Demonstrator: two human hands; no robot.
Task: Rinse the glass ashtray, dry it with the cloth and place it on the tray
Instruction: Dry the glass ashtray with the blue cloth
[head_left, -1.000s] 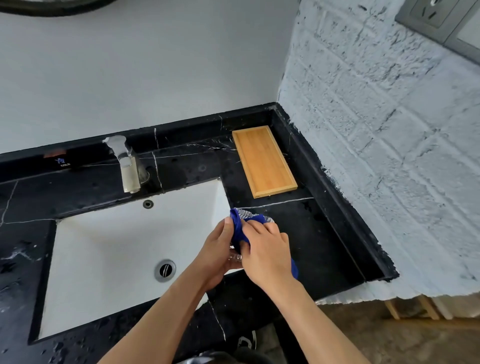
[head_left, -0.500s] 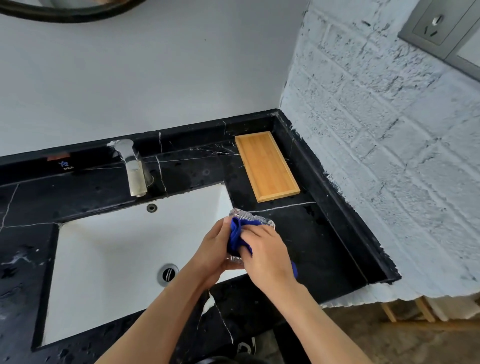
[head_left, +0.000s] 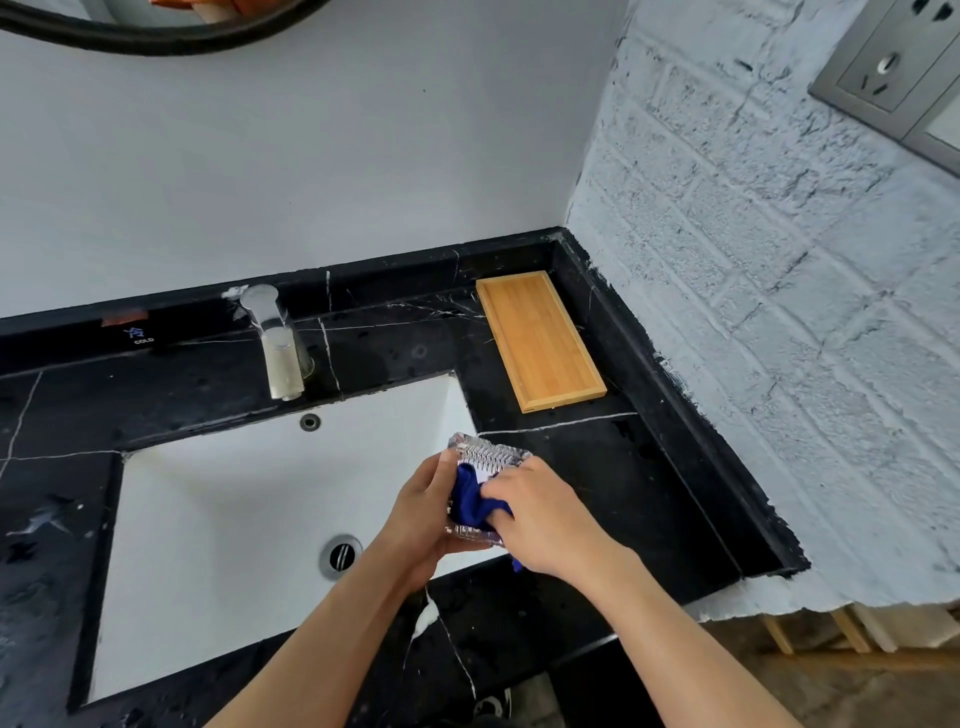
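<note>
Over white sink (head_left: 218, 519): left grip (head_left: 426, 514) clasping ashtray (head_left: 488, 454), right grip (head_left: 540, 514) clenching cloth (head_left: 470, 496).

Glass ashtray (head_left: 485, 460): clear, ribbed sides, tilted up on edge in my left hand (head_left: 421, 525), over the right edge of the sink. Cloth (head_left: 470, 501): dark blue, bunched, pressed into the ashtray's hollow by my right hand (head_left: 545, 519); a bit of it pokes out under my right palm. Tray (head_left: 540, 340): light bamboo, rectangular, low rim, flat on the black counter by the back right corner, well apart from the ashtray.
</note>
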